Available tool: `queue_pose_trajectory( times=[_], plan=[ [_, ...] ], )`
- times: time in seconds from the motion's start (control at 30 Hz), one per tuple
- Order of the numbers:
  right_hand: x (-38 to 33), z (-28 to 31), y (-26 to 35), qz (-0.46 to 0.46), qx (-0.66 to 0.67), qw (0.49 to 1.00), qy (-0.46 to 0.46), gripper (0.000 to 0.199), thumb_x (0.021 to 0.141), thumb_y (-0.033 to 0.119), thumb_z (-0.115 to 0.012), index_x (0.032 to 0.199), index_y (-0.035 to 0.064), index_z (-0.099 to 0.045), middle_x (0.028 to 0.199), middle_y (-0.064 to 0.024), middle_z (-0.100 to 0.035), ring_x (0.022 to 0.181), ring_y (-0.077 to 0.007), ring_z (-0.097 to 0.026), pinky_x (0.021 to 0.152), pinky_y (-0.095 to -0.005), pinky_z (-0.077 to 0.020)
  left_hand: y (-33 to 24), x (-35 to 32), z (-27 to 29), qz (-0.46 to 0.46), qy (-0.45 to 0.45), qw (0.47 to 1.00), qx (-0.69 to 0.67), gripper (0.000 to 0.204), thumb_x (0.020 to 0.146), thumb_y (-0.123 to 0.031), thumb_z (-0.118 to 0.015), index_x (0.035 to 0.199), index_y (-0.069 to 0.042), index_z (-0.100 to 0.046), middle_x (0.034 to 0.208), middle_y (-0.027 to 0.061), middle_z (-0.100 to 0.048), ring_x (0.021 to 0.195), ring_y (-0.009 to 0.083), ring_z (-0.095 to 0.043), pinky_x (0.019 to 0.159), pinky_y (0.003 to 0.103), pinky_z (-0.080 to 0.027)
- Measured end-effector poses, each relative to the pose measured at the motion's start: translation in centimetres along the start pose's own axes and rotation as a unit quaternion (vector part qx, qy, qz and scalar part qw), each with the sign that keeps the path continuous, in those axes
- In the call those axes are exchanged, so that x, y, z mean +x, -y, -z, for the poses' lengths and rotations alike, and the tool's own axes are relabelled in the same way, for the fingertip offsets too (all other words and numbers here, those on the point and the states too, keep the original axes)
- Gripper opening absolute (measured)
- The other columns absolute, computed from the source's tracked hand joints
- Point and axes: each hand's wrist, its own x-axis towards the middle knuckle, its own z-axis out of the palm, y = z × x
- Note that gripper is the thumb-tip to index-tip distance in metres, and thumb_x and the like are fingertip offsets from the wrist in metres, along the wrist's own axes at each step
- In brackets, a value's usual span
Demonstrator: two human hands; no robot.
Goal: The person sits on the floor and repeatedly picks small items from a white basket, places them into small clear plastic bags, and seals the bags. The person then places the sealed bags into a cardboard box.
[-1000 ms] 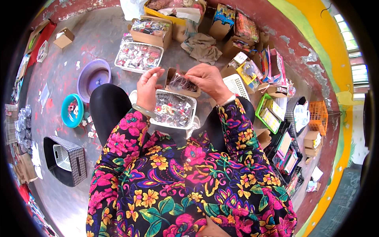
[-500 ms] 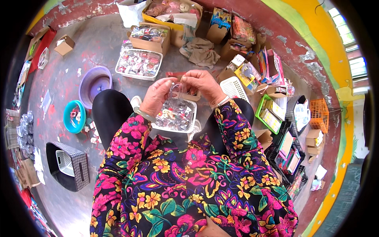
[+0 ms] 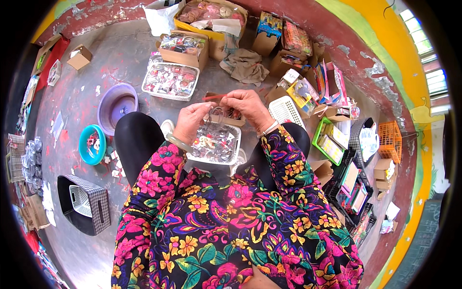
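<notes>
Above a white basket [image 3: 234, 155] of small clear-wrapped pieces, my two hands are close together with fingertips pinched. My right hand [image 3: 248, 107] grips a narrow red strip [image 3: 214, 97], whose free end reaches toward the left fingertips. From the fingers of my left hand [image 3: 191, 121] hangs a thin greyish loop [image 3: 216, 111]; its exact kind is too small to make out. Just behind the right fingers stands a small cardboard box [image 3: 237, 121] with dark reddish contents, partly hidden by that hand.
Farther ahead are a filled white basket [image 3: 196, 90] and a cardboard box [image 3: 202, 57]. A purple basin [image 3: 103, 103] and turquoise basin [image 3: 102, 156] stand left. To the right are an empty-looking white basket [image 3: 284, 107], a green tray [image 3: 317, 135] and black crates [image 3: 368, 185].
The red piece between my hands now looks like a narrower strip, turned edge-on and slightly lower. Both hands have dropped a little; the whole view has shifted slightly.
</notes>
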Motion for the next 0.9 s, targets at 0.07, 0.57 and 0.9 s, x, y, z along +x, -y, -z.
queue_pose_trajectory(
  times=[0.07, 0.57, 0.9],
  plan=[
    [0.1, -0.1, 0.0, -0.006, 0.016, 1.0, 0.002, 0.015, 0.08, 0.016, -0.061, 0.083, 0.0014, -0.063, 0.07, -0.0011, -0.061, 0.054, -0.0041, -0.051, 0.048, -0.0174, -0.0389, -0.3, -0.2, -0.3, 0.02, -0.015, 0.999, -0.046, 0.025, 0.085, -0.019, -0.055, 0.104, -0.003, -0.06, 0.095, 0.003, -0.063, 0.076, 0.0047, -0.054, 0.061, 0.017, -0.039],
    [0.2, -0.4, -0.6, -0.032, 0.078, 0.996, -0.007, 0.019, 0.083, 0.018, -0.06, 0.085, -0.0005, -0.062, 0.077, -0.0035, -0.062, 0.066, -0.0082, -0.058, 0.061, -0.0195, -0.0474, -0.2, -0.3, -0.5, 0.004, 0.058, 0.975, -0.213, 0.023, 0.09, -0.014, -0.048, 0.103, 0.005, -0.054, 0.099, 0.0125, -0.059, 0.091, 0.0182, -0.059, 0.082, 0.029, -0.049],
    [0.6, -0.3, -1.2, 0.085, -0.038, 0.989, -0.112, 0.013, 0.082, 0.015, -0.057, 0.08, 0.003, -0.062, 0.074, -0.006, -0.062, 0.063, -0.0133, -0.058, 0.058, -0.0233, -0.046, 0.1, -0.2, -0.4, 0.019, 0.046, 0.974, -0.221, 0.024, 0.09, -0.016, -0.047, 0.103, 0.004, -0.054, 0.098, 0.0125, -0.059, 0.09, 0.0186, -0.059, 0.08, 0.03, -0.05]
  ],
)
